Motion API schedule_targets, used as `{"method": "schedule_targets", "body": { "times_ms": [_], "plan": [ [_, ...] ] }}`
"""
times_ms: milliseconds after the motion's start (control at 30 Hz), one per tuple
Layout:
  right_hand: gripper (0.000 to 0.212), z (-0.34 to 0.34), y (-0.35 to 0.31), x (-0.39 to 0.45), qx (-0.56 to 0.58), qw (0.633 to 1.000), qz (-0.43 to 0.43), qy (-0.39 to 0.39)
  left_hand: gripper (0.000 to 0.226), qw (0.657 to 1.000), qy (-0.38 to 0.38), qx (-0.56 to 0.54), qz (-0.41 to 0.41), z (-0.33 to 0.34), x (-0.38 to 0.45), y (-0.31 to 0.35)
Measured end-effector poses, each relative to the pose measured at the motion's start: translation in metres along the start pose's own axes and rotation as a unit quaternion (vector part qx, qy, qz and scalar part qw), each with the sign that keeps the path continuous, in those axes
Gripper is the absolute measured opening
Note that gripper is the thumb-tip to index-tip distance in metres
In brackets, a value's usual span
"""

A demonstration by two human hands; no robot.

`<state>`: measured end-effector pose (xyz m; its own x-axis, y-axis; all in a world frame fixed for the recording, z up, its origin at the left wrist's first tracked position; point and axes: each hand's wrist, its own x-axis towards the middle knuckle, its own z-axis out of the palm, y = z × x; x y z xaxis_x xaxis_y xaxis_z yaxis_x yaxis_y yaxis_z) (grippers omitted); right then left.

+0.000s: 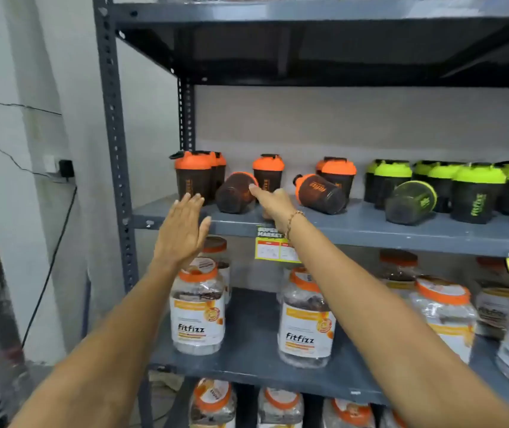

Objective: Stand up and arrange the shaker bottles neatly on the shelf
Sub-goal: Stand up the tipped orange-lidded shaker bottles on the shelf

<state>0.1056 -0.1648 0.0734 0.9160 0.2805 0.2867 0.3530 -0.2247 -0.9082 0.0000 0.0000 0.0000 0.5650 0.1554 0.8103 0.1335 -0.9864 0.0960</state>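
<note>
A grey metal shelving rack (114,125) with perforated uprights stands against a pale wall (339,118), its blue-grey shelf boards (370,230) lit evenly from the front while the underside of the upper board lies in shadow. To the left, a white wall (46,72) carries thin black cables (15,105) and a socket with a black plug (65,168)

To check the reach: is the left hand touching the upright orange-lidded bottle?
Apart. The head view shows the left hand, open, before the shelf edge, short of the bottle.
</note>
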Motion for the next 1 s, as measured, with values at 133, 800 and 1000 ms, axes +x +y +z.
{"method": "schedule_targets", "body": {
  "times_ms": [133, 800, 1000],
  "plan": [
    [0.092, 0.029, -0.016, 0.008, -0.019, 0.999, 0.047, -0.016, 0.053, 1.0, -0.012, 0.015, 0.011, 0.018, -0.007, -0.016],
    [0.1, 0.005, -0.038, -0.001, -0.237, 0.969, 0.071, -0.015, 0.04, 0.994, 0.1, -0.002, 0.043, 0.056, -0.007, -0.036],
    [0.084, -0.007, -0.048, 0.002, -0.159, 0.976, 0.127, -0.082, 0.041, 0.994, 0.098, 0.002, 0.053, 0.056, -0.007, -0.039]
  ]
}}
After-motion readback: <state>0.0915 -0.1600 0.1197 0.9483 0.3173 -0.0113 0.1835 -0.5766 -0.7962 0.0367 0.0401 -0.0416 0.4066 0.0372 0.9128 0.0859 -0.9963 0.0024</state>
